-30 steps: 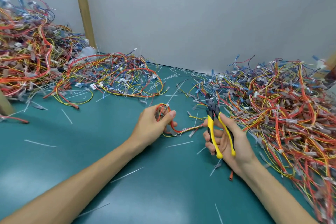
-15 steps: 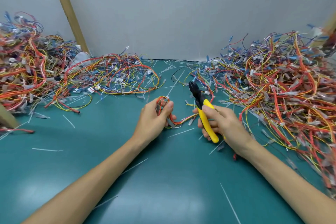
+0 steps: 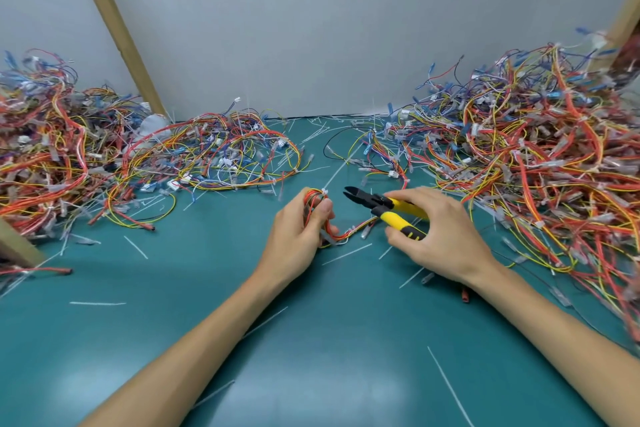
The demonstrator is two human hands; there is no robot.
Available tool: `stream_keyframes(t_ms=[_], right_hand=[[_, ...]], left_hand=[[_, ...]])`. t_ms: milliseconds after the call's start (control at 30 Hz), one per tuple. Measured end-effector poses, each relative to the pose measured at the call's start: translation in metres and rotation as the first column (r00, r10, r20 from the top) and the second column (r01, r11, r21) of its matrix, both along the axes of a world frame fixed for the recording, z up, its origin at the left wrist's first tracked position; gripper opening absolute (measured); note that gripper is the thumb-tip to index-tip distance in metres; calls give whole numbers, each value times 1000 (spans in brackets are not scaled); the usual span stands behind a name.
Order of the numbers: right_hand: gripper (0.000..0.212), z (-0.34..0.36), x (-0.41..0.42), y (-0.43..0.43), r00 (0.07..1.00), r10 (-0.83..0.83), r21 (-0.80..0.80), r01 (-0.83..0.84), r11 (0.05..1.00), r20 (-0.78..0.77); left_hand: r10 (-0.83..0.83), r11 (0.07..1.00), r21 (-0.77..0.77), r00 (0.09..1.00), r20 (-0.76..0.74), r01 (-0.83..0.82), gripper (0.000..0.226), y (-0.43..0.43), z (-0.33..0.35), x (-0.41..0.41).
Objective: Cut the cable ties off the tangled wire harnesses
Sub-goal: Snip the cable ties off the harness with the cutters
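Binding a harness loop (image 3: pixel 313 204) near the middle of the green surface (image 3: pixel 207 288), the white cable tie (image 3: pixel 324 191) sits uncut; left hand (image 3: pixel 298 236) pinches the loop, right hand (image 3: pixel 440 236) curls its fingers round yellow cutters (image 3: pixel 377 204), blades parted just beside the tie, so the next move likely calls for setting blades on the tie, clear of wires.

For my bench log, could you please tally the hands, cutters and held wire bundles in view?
Hands: 2, the left hand and the right hand
Cutters: 1
Wire bundle, held: 1
Total: 4

one head-worn wide-angle view looks forward and down, close over the green table (image 3: pixel 145 340).
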State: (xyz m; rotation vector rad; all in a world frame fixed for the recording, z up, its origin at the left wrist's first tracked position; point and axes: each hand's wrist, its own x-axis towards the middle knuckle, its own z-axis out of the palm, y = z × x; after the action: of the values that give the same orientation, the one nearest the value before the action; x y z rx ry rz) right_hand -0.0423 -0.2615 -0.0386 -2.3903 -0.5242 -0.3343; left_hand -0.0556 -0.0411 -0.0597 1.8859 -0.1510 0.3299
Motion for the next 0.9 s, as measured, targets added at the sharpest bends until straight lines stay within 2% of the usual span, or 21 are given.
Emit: stream_keyframes(t_ms=[167,400,567,767,900], right_hand=[[43,4,-5,6,999,15,24,-16,1000,46],[46,3,-9,12,1000,18,-11,-18,1000,20],[42,6,-11,14,1000,20,43,-21,999,22],[40,8,-6,6,1000,16,22,-17,1000,24],[42,8,-4,4,998,29,1,-29,1000,49]], left_hand=[[-21,999,42,999,25,20,21,-1,1,-2],[-59,993,111,995,75,50,26,-6,5,-8],[-78,987,148,993,92,64,26,-8,5,-10],[-46,999,-7,999,14,46,23,-6,5,-7],[-62,997,53,998,28,60,23,-7,5,-8]])
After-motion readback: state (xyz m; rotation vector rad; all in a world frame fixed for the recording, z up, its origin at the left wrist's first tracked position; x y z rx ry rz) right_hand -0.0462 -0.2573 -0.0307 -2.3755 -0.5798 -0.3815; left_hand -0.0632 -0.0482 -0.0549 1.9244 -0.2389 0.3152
